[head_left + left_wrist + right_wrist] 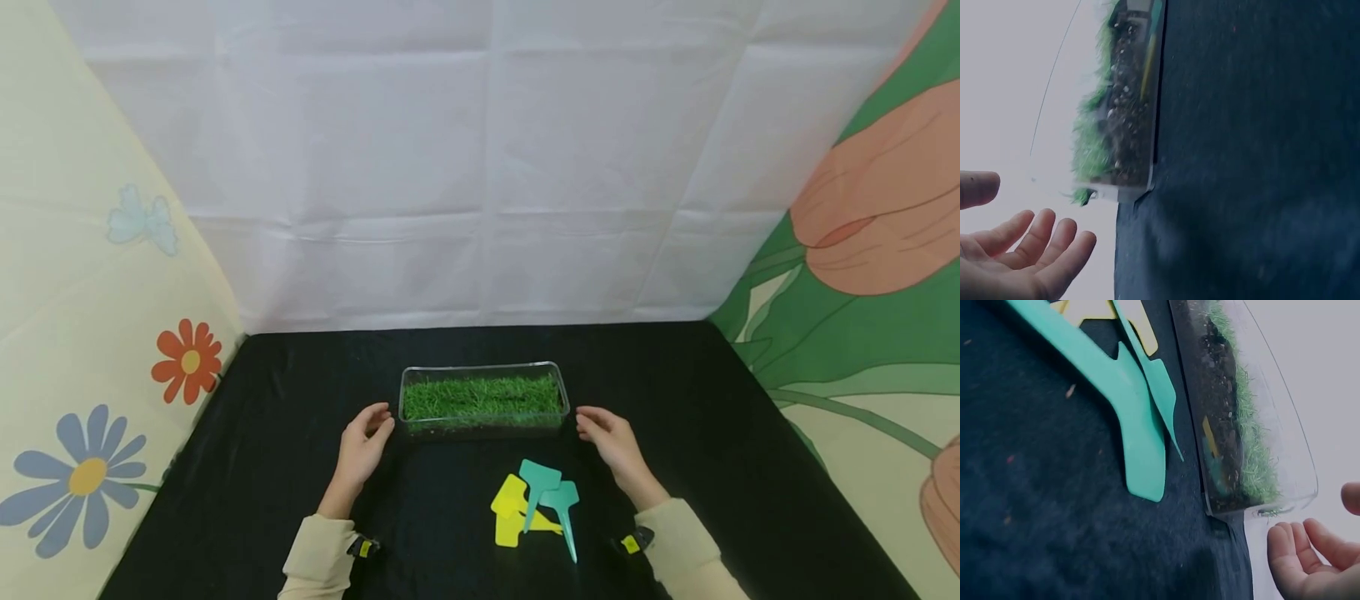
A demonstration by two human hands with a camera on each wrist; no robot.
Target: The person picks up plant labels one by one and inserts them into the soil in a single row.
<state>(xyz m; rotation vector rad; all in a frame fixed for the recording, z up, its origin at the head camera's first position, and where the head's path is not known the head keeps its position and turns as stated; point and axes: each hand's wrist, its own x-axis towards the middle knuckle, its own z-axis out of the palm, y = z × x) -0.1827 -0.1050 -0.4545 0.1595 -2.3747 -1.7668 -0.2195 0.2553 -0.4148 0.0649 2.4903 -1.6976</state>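
A clear plastic box [483, 432] holds dark soil and short green grass [480, 398] on the black cloth. My left hand [364, 443] is just off the box's left end, its fingers loosely bent and holding nothing. At the right end, my right hand [611, 442] hovers beside the box with relaxed fingers, also holding nothing. In front of the box lie teal T-shaped plant labels [542, 479], overlapping yellow plant labels [508, 529]. The right wrist view shows one teal label [1144, 450] close up, near the box's soil-filled wall [1216, 425].
Black cloth [300, 375] covers the table. A white sheet [480, 167] hangs behind it. Flower-printed fabric [90, 333] stands on the left, and a large tulip print [885, 208] on the right.
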